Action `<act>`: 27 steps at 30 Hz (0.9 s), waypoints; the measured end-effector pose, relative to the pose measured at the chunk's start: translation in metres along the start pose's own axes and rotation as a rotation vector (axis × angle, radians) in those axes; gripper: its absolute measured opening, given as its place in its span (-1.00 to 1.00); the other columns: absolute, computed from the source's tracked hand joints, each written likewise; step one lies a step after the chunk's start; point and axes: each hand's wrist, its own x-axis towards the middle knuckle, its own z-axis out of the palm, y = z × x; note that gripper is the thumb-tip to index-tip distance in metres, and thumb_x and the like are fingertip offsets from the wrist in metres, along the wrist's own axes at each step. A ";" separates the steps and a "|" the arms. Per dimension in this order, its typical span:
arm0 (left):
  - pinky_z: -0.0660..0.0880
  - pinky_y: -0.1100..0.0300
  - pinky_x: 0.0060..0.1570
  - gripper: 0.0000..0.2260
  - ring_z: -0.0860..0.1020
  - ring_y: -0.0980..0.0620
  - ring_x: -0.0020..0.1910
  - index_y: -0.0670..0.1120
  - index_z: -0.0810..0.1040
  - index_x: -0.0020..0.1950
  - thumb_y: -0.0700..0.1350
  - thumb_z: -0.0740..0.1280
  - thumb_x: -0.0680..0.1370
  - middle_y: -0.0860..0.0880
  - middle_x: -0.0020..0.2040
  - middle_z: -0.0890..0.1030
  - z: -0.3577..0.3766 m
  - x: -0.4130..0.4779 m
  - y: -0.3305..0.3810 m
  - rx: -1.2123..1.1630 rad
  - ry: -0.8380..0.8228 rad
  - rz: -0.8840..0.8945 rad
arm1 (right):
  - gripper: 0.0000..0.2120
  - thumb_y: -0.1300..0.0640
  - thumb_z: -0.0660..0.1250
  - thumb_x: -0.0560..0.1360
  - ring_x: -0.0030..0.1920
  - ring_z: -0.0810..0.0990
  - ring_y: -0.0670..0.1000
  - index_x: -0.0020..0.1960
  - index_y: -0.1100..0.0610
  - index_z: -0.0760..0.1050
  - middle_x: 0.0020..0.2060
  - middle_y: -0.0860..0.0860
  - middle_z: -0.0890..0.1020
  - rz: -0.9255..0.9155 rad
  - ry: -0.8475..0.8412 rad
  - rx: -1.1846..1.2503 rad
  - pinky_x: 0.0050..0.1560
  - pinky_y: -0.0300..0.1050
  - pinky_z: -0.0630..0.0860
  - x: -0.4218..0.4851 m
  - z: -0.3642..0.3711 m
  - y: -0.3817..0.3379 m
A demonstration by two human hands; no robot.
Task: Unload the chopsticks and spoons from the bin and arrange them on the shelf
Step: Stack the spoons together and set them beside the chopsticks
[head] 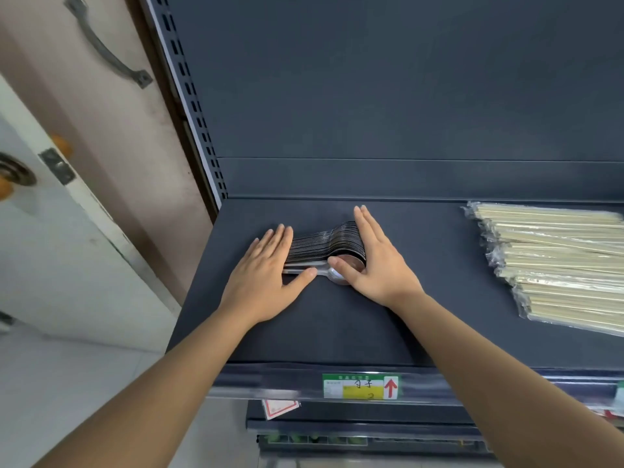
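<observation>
Head view, looking down along both bare forearms onto a dark grey shelf.

Left hand: flat, fingers straight and together, palm side against the handle ends of a row of spoons. Thumb spread out to the right, its tip touching the handle of the frontmost spoon.

Right hand: also flat, fingers straight, set on edge against the bowl ends of the same row. Thumb reaches left and rests on the bowl of the frontmost spoon. Neither hand curls round anything; the two press the row between them.

Spoons: shiny metal, nested closely on their sides, lying on the left half of the shelf with handles to the left and bowls to the right. The right hand hides the far side of the bowls.

Chopsticks: pale sticks in clear wrappers, piled flat at the right end of the shelf, well apart from the spoons, running out of frame.

Surroundings: green, yellow and white price label with a red arrow on the shelf's front rail, between the forearms. Plain dark back panel behind. Slotted upright at the left edge of the unit. Beyond it, a pale door and a grey metal handle.
</observation>
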 end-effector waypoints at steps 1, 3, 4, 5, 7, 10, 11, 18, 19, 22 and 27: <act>-0.22 0.21 0.47 -0.26 -0.18 0.13 0.53 -0.04 -0.18 0.57 0.34 -0.04 0.55 0.04 0.57 -0.15 0.000 -0.001 0.000 0.001 0.000 0.000 | -0.12 -0.24 0.29 0.47 0.53 0.01 -0.12 0.57 -0.01 -0.14 0.55 -0.15 -0.09 0.001 -0.004 -0.009 0.31 -0.29 0.10 0.001 0.000 0.000; -0.23 0.21 0.47 -0.25 -0.20 0.14 0.53 -0.04 -0.20 0.57 0.34 -0.04 0.55 0.04 0.57 -0.17 0.000 -0.002 0.001 -0.004 -0.009 -0.002 | -0.09 -0.28 0.29 0.45 0.53 0.03 -0.08 0.57 -0.02 -0.16 0.55 -0.14 -0.09 0.012 -0.004 -0.015 0.35 -0.21 0.14 0.001 0.000 -0.001; -0.23 0.20 0.47 -0.25 -0.21 0.14 0.53 -0.03 -0.21 0.57 0.35 -0.05 0.54 0.04 0.57 -0.19 0.000 -0.003 0.001 -0.006 -0.016 -0.004 | -0.06 -0.30 0.29 0.44 0.53 0.03 -0.08 0.57 -0.02 -0.18 0.55 -0.14 -0.10 0.020 -0.001 -0.015 0.37 -0.18 0.15 0.001 -0.001 -0.001; -0.23 0.20 0.47 -0.25 -0.22 0.15 0.52 -0.03 -0.21 0.57 0.35 -0.05 0.54 0.04 0.57 -0.20 0.000 -0.005 0.001 -0.006 -0.023 -0.005 | -0.04 -0.32 0.29 0.42 0.54 0.02 -0.08 0.57 -0.02 -0.19 0.55 -0.14 -0.10 0.027 0.001 -0.013 0.39 -0.17 0.15 0.000 -0.001 -0.002; -0.21 0.19 0.48 -0.26 -0.21 0.14 0.53 -0.01 -0.20 0.57 0.35 -0.04 0.55 0.05 0.57 -0.19 0.000 -0.006 0.003 -0.012 -0.027 -0.003 | -0.02 -0.35 0.28 0.41 0.54 0.04 -0.05 0.57 0.00 -0.20 0.56 -0.11 -0.07 0.029 0.012 -0.010 0.41 -0.12 0.16 -0.003 -0.002 -0.003; -0.08 0.16 0.49 -0.32 -0.06 0.10 0.55 -0.01 -0.04 0.58 0.29 0.04 0.57 0.05 0.58 -0.01 -0.002 -0.007 0.003 -0.079 0.021 -0.017 | -0.08 -0.29 0.31 0.43 0.48 0.20 0.05 0.57 0.02 -0.11 0.53 -0.07 0.12 0.057 0.019 -0.009 0.38 -0.03 0.25 -0.006 -0.004 -0.004; 0.01 0.14 0.48 -0.35 0.04 0.06 0.53 -0.03 0.06 0.57 0.26 0.07 0.58 0.04 0.56 0.11 -0.002 -0.007 0.003 -0.109 0.060 -0.016 | -0.11 -0.25 0.32 0.45 0.45 0.25 0.07 0.57 0.03 -0.07 0.49 -0.06 0.20 0.077 0.019 0.001 0.36 -0.03 0.28 -0.005 -0.005 -0.003; 0.40 0.12 -0.04 -0.56 0.43 0.00 -0.11 -0.07 0.49 -0.05 0.28 0.12 0.44 0.06 -0.11 0.49 0.000 -0.007 0.000 -0.100 0.309 0.086 | -0.60 -0.07 0.33 0.51 0.15 0.48 0.03 0.25 0.13 0.44 0.05 -0.01 0.53 -0.002 0.118 -0.008 0.05 -0.24 0.33 -0.002 -0.001 0.001; 0.39 0.13 -0.08 -0.59 0.41 0.02 -0.15 -0.06 0.47 -0.10 0.27 0.14 0.43 0.08 -0.16 0.47 0.000 -0.008 0.001 -0.105 0.317 0.102 | -0.61 -0.07 0.32 0.52 0.15 0.46 0.02 0.25 0.13 0.44 0.05 -0.01 0.53 -0.006 0.109 -0.005 0.05 -0.23 0.32 -0.001 -0.001 0.001; 0.38 0.15 -0.19 -0.65 0.40 0.05 -0.21 -0.04 0.41 -0.18 0.25 0.26 0.43 0.09 -0.23 0.44 -0.001 -0.011 0.003 -0.150 0.302 0.115 | -0.58 -0.11 0.29 0.53 0.17 0.43 0.02 0.28 0.10 0.40 0.10 -0.02 0.52 -0.028 0.079 -0.022 0.13 -0.19 0.32 0.000 0.000 0.001; 0.40 0.10 -0.29 -0.63 0.41 0.04 -0.27 -0.07 0.37 -0.21 0.18 0.41 0.40 0.06 -0.26 0.40 -0.007 -0.015 0.007 -0.214 0.244 0.128 | -0.49 -0.18 0.25 0.52 0.19 0.40 0.03 0.35 0.09 0.35 0.18 -0.03 0.50 -0.010 0.055 -0.053 0.18 -0.19 0.26 0.000 -0.002 -0.001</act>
